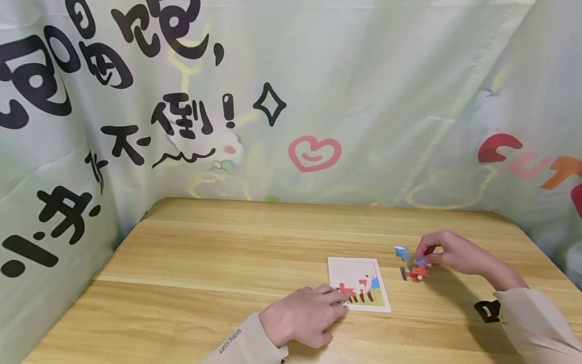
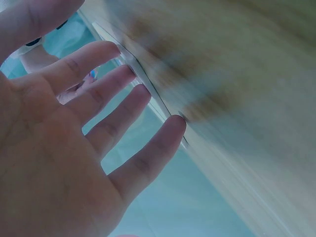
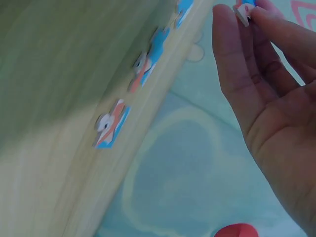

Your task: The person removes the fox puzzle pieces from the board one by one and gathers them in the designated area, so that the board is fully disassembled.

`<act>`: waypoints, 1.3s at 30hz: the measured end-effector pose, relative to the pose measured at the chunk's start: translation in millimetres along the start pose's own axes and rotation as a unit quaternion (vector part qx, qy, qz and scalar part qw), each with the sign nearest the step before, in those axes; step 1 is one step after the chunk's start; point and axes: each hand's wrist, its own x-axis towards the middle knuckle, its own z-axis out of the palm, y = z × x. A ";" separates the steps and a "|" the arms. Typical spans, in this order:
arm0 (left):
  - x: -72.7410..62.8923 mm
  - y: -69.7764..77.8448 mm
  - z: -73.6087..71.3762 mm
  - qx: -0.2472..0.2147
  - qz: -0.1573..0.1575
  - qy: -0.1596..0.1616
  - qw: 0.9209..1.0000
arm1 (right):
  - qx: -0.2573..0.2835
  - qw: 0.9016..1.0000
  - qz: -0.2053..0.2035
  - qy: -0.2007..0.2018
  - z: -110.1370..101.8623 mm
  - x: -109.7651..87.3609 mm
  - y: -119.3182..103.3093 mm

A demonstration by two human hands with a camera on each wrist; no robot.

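ok so the bench (image 1: pixel 204 263) looks like wood or a wood-effect top, can't tell which, smooth with streaky grain and a soft satin sheen. The backdrop (image 1: pixel 364 76) is pretty clearly cloth, mostly matt, creased and draped in soft folds with flat printed lettering. The board (image 1: pixel 343 270) seems smooth and matt, stiff card maybe, though thin wood or plastic would look the same tbh. The pieces (image 1: pixel 401 253) have smooth printed faces, kinda papery. Sleeves (image 1: pixel 536 318) are matt cloth, a bit wrinkled, flat dark print on the left one
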 end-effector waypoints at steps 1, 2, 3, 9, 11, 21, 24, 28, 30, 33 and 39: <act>0.0 -0.1 -0.1 -0.001 0.001 0.000 1.000 | 0.002 1.000 0.001 -0.001 -1.0 -1.7 1.0; 0.1 -0.2 -0.2 0.000 0.002 0.000 1.000 | 0.003 1.000 0.002 -0.001 -1.8 -3.3 2.1; 0.2 -0.3 -0.3 0.000 0.002 0.000 1.000 | 0.000 1.000 0.001 -0.001 -2.4 -4.8 3.5; 0.0 -0.2 -0.4 0.002 0.002 0.001 1.000 | -0.014 1.000 -0.007 -0.003 -1.7 -12.6 14.8; -0.1 0.0 -0.4 0.002 0.002 0.002 1.000 | -0.011 1.000 -0.002 -0.010 -1.6 -15.0 18.1; -1.0 0.6 0.4 -0.005 -0.001 0.004 1.000 | -0.010 0.998 0.056 -0.040 -2.7 -21.2 26.4; -1.1 0.4 0.6 -0.011 0.001 0.004 1.000 | -0.025 0.997 0.054 -0.038 -1.9 -21.6 28.1; -1.1 0.4 0.7 -0.011 0.002 0.006 1.000 | -0.035 0.997 0.049 -0.043 -0.7 -20.8 29.2; -1.1 0.6 0.6 -0.009 0.001 0.005 1.000 | -0.039 0.997 0.055 -0.047 -0.3 -19.6 28.4; -1.1 0.6 0.2 -0.005 0.000 0.005 1.000 | -0.049 0.995 0.070 -0.048 -0.2 -17.2 25.7; -0.6 -0.1 -0.5 0.000 0.003 0.004 1.000 | -0.072 0.993 0.086 -0.042 0.2 -12.3 17.8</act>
